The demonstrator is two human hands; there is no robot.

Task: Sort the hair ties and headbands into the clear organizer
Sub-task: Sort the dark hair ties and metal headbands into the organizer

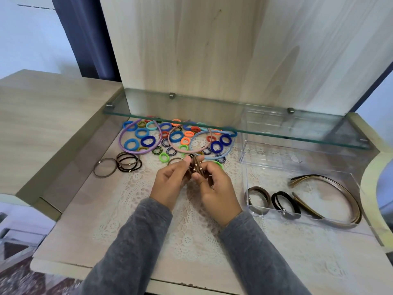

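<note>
both hands together, left hand (170, 179) and right hand (214, 186) pinching brown beaded hair ties (194, 166), above lace-covered bench (110, 209), clear organizer (263, 167) at right

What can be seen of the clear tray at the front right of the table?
The clear tray is a low, open-topped rectangular box of transparent plastic, as it looks. It sits flat on the lace mat, in front of a taller clear box. At its left end brown hair ties stand on edge, with black hair ties beside them. Brown and dark headbands lie in the wider right part. Any dividers are hard to make out.
</note>
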